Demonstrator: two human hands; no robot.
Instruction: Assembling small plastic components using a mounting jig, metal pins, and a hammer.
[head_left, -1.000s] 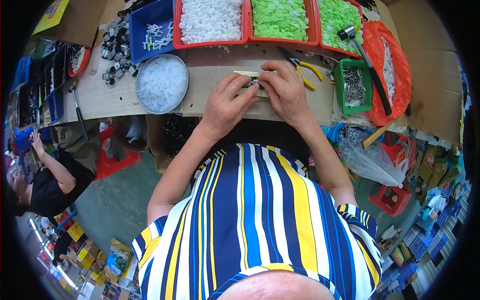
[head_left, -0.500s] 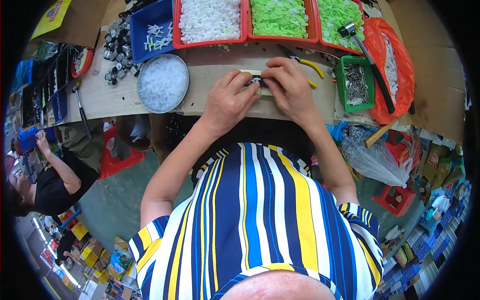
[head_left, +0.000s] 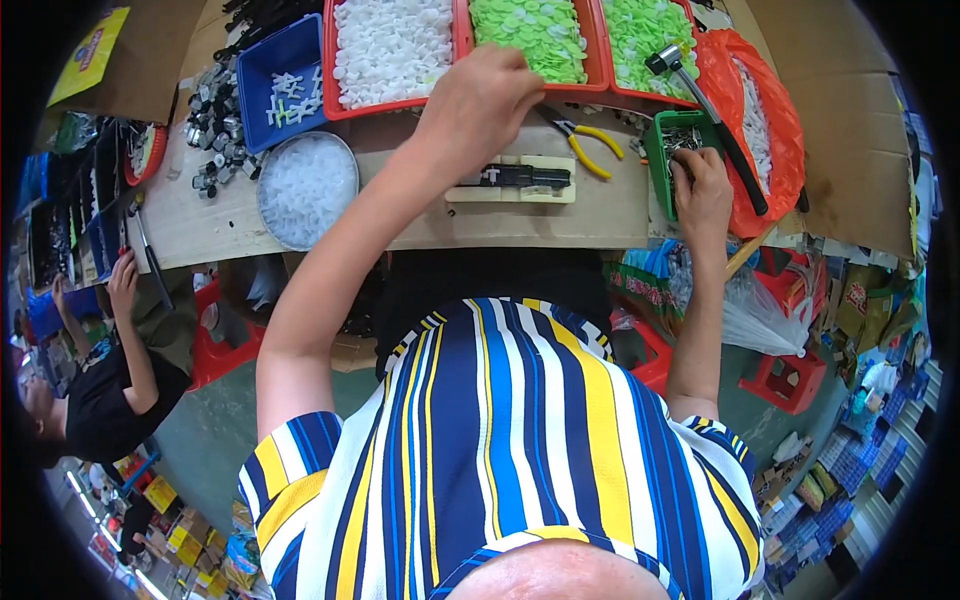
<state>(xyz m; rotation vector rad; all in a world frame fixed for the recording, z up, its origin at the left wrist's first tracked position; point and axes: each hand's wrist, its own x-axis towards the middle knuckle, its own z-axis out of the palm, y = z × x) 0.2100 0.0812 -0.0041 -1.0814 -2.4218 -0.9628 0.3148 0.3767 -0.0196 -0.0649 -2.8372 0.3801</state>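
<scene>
The left hand (head_left: 483,98) is by the red bins (head_left: 582,88), top middle; the right hand (head_left: 704,186) is at the green box (head_left: 656,160), upper right. Can't tell if either grip is closed.

Block (head_left: 522,195) cream; small bin (head_left: 656,168) green; discs (head_left: 535,38) bright green; shirt (head_left: 510,430) striped navy, white, yellow, blue.

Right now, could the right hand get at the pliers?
Probably yes: the right hand, at the green box, would likely need to clear its rim, but the pliers' handles lie uncovered on the table.
</scene>
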